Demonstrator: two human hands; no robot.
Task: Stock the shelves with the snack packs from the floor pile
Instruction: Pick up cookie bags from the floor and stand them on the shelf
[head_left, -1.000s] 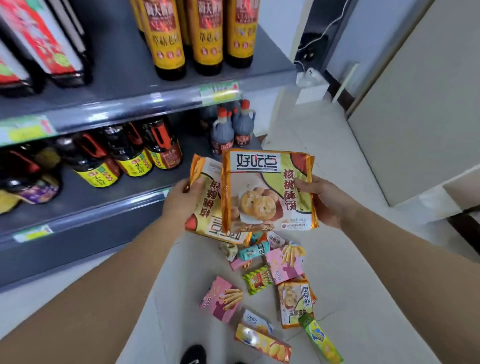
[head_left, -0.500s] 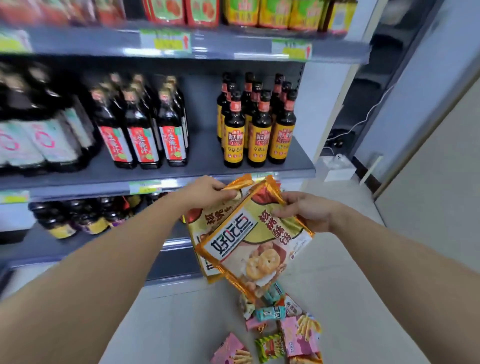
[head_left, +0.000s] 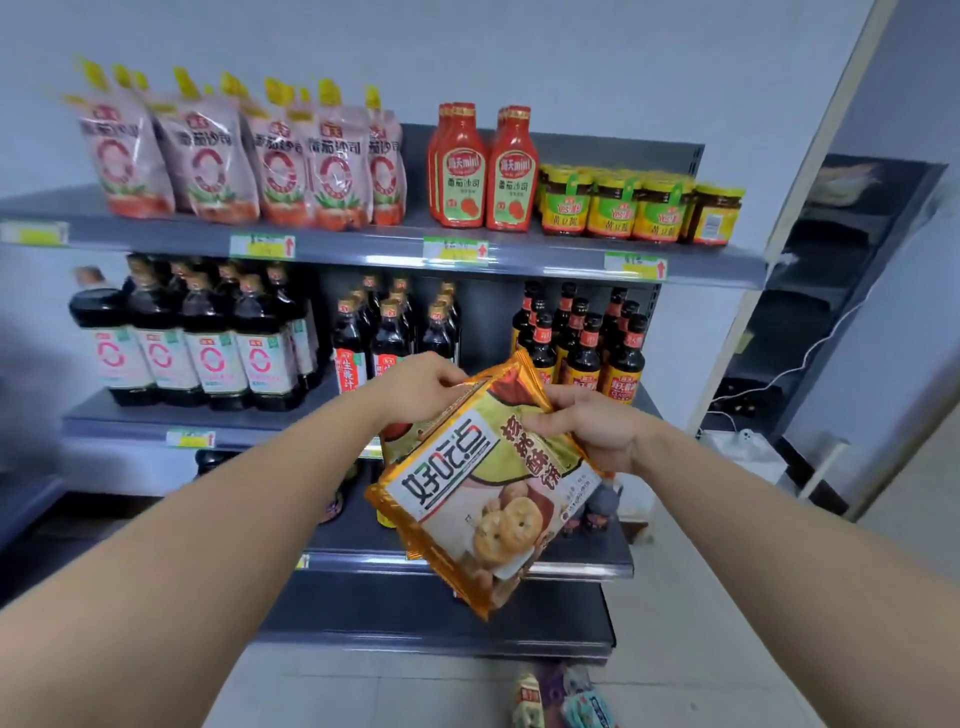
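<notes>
I hold two orange biscuit packs stacked together in front of the grey shelf unit (head_left: 395, 254). The front pack (head_left: 483, 493) shows round biscuits and hangs tilted; the second pack (head_left: 400, 436) peeks out behind it on the left. My left hand (head_left: 421, 387) pinches the packs' top edge from the left. Gripping the upper right corner of the front pack is my right hand (head_left: 597, 423). A few snack packs of the floor pile (head_left: 563, 701) show at the bottom edge.
The top shelf carries tomato sauce pouches (head_left: 234, 161), red ketchup bottles (head_left: 483, 166) and yellow jars (head_left: 639, 208). Dark soy sauce bottles (head_left: 208, 338) fill the middle shelf. The lower shelf (head_left: 587, 566) has bare room at its right. A white wall and cables stand to the right.
My view has risen from the floor pile to the upper shelves. Both hands lifted the two packs and brought them together, one behind the other, tilted.
</notes>
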